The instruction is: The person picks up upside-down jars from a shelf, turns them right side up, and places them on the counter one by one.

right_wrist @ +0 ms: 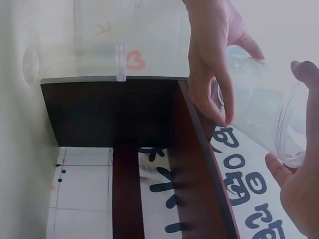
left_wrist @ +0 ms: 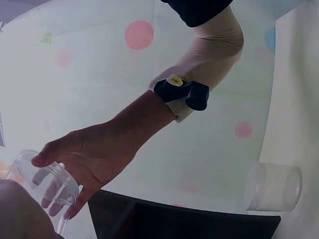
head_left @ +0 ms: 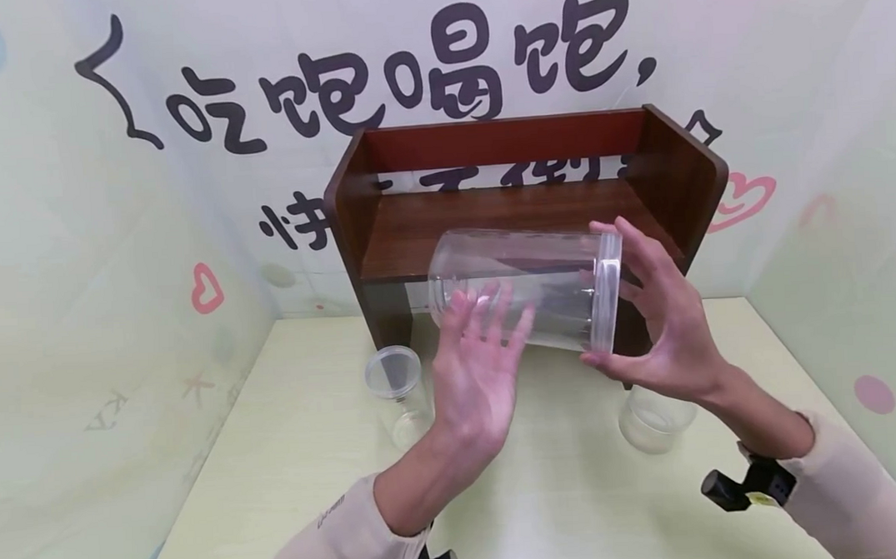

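Head view: a large clear jar (head_left: 523, 289) is held on its side in the air, in front of a dark wooden shelf (head_left: 683, 169) and above the counter (head_left: 562, 483). The right hand (head_left: 663, 312) grips the jar at its lidded end, with the thumb below and the fingers spread over the lid (head_left: 606, 293). The left hand (head_left: 478, 366) lies against the jar's other end, near its base, with its fingers straight and spread. Two smaller clear jars stand on the counter: one (head_left: 396, 386) to the left of the left hand, the other (head_left: 653, 421) below the right hand. The right wrist view shows both hands on the tilted jar (right_wrist: 259, 104) beside the shelf (right_wrist: 149, 149).
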### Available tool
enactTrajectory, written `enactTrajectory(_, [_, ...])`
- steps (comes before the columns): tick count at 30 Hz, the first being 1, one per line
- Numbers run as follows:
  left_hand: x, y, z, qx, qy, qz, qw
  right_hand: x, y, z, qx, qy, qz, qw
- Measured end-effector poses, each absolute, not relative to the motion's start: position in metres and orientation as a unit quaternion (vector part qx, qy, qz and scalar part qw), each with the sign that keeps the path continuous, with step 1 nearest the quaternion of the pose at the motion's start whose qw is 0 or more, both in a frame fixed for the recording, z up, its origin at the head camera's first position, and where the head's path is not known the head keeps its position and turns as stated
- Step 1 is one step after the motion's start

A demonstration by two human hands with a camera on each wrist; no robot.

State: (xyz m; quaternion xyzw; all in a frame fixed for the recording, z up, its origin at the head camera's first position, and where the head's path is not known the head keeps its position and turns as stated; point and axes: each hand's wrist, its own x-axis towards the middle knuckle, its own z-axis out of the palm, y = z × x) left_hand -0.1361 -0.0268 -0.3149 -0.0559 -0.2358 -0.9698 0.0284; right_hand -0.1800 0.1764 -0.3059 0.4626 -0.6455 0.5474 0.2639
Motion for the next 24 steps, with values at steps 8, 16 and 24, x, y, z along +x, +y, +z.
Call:
enactTrajectory(8, [-0.135,-0.036,-0.325,-0.096,-0.28,-0.955,-0.005,-0.181,0.177,-0.311,0.469,-0.631,0.545,0.293])
enactTrajectory(16, [-0.137,-0.057,-0.327,-0.166,-0.386,-0.902,0.095,-0.179,0.184,-0.303,0.488,-0.595,0.578,0.272])
enactTrajectory(24, [-0.146,-0.089,-0.311,-0.278,-0.492,-0.781,0.265,-0.181,0.195,-0.298,0.507,-0.613,0.543,0.27])
